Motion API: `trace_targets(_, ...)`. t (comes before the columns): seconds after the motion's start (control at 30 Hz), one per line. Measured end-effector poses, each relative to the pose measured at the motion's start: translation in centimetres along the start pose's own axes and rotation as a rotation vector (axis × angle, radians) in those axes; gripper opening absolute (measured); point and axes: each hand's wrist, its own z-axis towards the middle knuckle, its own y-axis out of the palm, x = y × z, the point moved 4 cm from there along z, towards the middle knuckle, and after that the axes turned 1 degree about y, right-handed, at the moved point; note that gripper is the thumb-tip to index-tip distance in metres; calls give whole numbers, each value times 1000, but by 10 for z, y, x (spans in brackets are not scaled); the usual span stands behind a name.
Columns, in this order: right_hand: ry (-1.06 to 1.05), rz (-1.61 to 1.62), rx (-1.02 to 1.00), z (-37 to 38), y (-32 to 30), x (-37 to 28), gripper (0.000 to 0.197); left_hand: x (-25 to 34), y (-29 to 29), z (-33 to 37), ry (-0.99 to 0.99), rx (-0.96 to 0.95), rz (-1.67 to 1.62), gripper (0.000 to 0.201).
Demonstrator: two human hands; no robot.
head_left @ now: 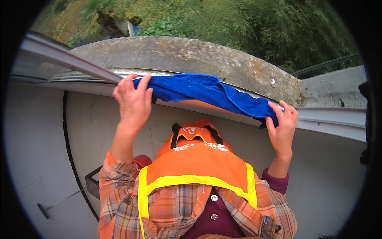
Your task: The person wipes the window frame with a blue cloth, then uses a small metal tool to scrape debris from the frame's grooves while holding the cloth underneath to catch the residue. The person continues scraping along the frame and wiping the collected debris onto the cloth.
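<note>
A blue cloth [195,88] lies stretched along the window's bottom frame, loosely folded, with its near edge hanging down over the inside. My left hand [133,99] grips its left end, fingers hooked over the frame beside the sliding sash. The right end is pinched by my right hand [283,125], which is lower and nearer to me, with its fingers bent over the frame. Between the hands the cloth runs in a slant, and a fold doubles it over toward the right. What lies beneath the cloth is hidden.
Beyond the frame is a weathered concrete ledge [179,51], with trees outside. A metal-edged window sash [75,59] stands at the left; white track [334,121] continues right. An orange apron [199,161] hangs on my front. A long-handled tool [43,211] and a dark box [92,183] are lower left.
</note>
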Motion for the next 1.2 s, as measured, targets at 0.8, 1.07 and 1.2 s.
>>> trace_targets(0.8, 488, 1661, -398, 53, 57, -97, 25, -14, 3, -62, -417, 307, -1158, 8)
trace_targets(1.07, -81, 2000, -495, 149, 13, -278, 22, -33, -31, -105, -647, 258, -1898, 12)
trace_targets(1.2, -632, 1429, 124, 197, -3, -350, 28, -44, -58, -115, -757, 483, -1801, 11)
